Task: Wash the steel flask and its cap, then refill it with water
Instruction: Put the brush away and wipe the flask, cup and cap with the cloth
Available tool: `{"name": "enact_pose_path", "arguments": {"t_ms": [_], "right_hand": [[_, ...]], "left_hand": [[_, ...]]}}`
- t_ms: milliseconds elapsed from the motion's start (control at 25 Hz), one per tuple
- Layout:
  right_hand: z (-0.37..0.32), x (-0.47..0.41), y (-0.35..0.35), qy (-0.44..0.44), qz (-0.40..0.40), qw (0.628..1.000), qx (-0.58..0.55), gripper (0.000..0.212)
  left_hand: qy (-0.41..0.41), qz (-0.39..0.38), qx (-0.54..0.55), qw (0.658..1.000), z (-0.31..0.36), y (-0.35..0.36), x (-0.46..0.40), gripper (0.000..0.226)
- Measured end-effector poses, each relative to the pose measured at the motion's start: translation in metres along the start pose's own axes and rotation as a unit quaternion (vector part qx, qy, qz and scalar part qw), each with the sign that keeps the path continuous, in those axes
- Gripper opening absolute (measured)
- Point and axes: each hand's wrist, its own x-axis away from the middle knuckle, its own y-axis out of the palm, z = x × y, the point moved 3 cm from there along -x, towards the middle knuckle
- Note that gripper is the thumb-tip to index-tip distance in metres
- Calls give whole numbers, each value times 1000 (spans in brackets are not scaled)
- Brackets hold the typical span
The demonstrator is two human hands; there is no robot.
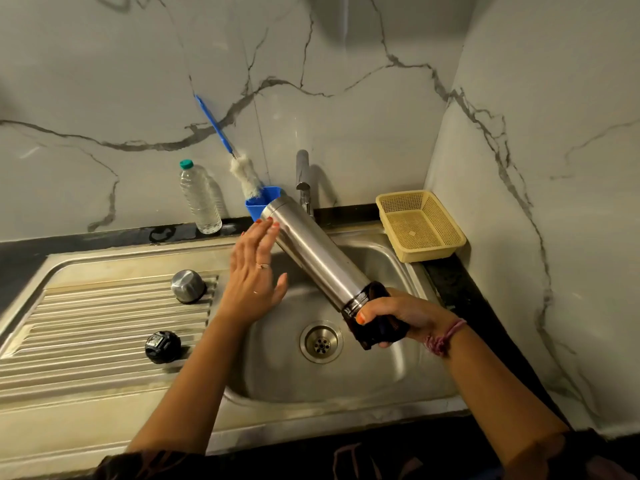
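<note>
Two hands busy: right hand [398, 318] fingers curled round tilted steel flask [313, 252] neck and dark strap; left hand [254, 271] fingers straight, together, fingertips touching flask base; flask mouth hidden.

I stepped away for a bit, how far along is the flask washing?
Done: steel cap and black stopper are off, on the drainboard. In hand: right hand grips the flask tilted over the sink; left hand is open beside it. Left: tap looks off; refilling remains.

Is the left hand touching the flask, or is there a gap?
Touching. In the head view the left hand's straight fingertips lie against the flask near its far end, with no gap visible.
</note>
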Motion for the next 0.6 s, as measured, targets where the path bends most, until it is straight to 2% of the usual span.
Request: {"name": "enact_pose_path", "arguments": {"t_ms": [120, 280, 400, 600], "right_hand": [[-1, 0, 1, 19, -4, 999, 39, 55], [-2, 0, 3, 25, 3, 998, 59, 52], [-2, 1, 5, 24, 16, 998, 61, 44], [-2, 0, 10, 14, 47, 996, 75, 34]], "left_hand": [[109, -51, -90, 989, 19, 4, -6, 108], [155, -63, -147, 975, 31, 6, -9, 89], [142, -47, -155, 976, 31, 8, -4, 84], [71, -49, -141, 986, 26, 14, 8, 82]]}}
